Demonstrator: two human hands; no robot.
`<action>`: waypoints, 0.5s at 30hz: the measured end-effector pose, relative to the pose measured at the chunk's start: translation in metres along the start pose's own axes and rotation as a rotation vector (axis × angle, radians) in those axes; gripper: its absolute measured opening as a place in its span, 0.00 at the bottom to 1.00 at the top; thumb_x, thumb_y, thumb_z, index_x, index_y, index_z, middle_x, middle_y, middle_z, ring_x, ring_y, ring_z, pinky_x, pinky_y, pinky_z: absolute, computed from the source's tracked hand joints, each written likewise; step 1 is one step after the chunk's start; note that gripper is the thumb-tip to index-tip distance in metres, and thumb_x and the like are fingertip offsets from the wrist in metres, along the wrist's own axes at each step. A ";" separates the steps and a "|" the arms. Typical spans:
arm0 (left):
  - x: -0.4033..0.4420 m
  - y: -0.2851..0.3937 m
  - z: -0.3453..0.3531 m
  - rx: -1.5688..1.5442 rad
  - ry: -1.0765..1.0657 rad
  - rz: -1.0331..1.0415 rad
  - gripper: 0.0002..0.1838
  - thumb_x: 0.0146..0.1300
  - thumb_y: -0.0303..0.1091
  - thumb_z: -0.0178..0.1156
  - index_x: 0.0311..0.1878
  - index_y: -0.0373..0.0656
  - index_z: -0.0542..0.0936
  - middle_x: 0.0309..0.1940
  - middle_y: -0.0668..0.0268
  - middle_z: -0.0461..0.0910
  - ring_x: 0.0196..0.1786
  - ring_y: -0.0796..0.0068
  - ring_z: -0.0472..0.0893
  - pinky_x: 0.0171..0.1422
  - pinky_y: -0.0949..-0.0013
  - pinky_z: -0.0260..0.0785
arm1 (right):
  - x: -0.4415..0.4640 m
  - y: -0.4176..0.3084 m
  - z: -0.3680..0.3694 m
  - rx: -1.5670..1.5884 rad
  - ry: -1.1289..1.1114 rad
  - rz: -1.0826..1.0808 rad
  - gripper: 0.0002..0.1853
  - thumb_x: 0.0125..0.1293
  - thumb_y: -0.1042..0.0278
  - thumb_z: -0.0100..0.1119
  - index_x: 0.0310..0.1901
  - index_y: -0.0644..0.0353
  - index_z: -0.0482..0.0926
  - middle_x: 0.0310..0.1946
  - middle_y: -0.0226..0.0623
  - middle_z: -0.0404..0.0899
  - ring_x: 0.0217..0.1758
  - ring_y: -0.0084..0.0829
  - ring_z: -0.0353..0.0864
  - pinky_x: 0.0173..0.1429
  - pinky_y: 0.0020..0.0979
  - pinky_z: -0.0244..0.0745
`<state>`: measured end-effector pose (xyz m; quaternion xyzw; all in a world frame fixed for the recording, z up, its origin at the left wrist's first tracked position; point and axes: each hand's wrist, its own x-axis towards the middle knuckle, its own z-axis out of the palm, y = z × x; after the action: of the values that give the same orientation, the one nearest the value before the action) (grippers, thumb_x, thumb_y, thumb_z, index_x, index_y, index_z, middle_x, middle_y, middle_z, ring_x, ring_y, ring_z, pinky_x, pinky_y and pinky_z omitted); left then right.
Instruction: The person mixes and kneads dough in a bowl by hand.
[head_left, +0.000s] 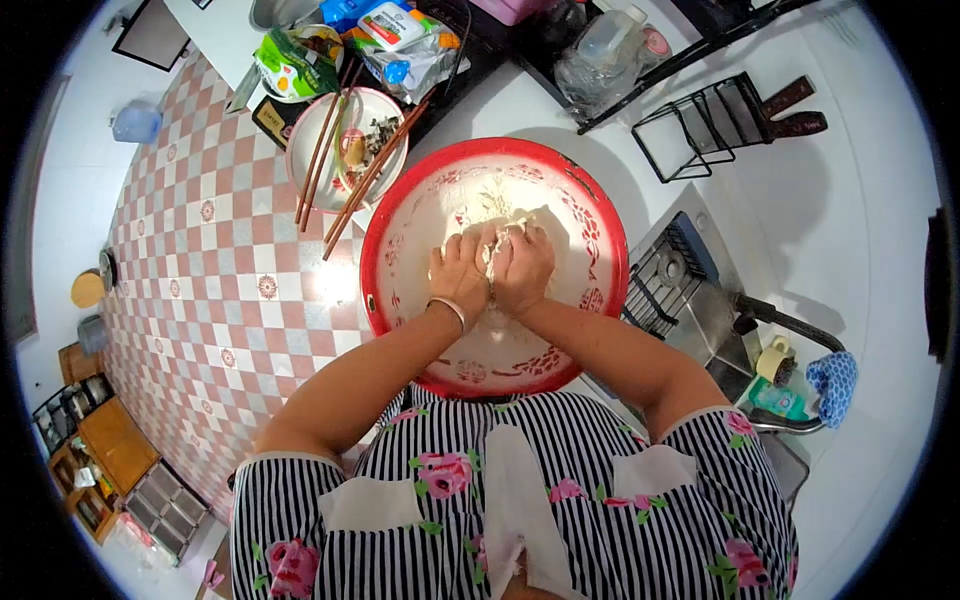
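Plainly, we had both hands down inside the red-rimmed basin, side by side and close together, working at the pale dough. The dough lay under our palms, showing as a rough strip in the gap between the hands and as ragged bits just past the fingertips, on the far side. That strip ran from near to far, roughly in line with our fingers; most of the lump was hidden, so we could not tell its full shape or true long axis.

Neither hand was clearly nearer to it, since both touched it. Our left hand pressed flat on the left side, its fingers a little spread and pointing away from us. Our right hand bore down on the right side with its fingers bent over, and more of the ragged edge showed by its tips. Neither seemed to pinch anything, though the thumbs were hard to make out.

Loose flour dusted the basin floor beyond the hands. The band sat on our left wrist, inside the near half of the basin. Outside, the bowl stood to the far left with chopsticks across it, and the knife rack was off to the far right.
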<state>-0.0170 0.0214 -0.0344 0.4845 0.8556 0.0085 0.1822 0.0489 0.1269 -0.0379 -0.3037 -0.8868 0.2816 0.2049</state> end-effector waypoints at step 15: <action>0.028 -0.004 -0.026 -0.142 -0.013 -0.092 0.27 0.56 0.45 0.64 0.54 0.38 0.73 0.53 0.54 0.73 0.56 0.55 0.74 0.59 0.55 0.69 | 0.042 0.015 0.023 -0.071 -0.065 0.281 0.20 0.68 0.55 0.42 0.37 0.59 0.81 0.38 0.51 0.82 0.43 0.52 0.80 0.50 0.50 0.72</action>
<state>-0.0420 0.0469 -0.0196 0.4307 0.8729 0.0577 0.2217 0.0122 0.1555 -0.0565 -0.4226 -0.8511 0.2859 0.1235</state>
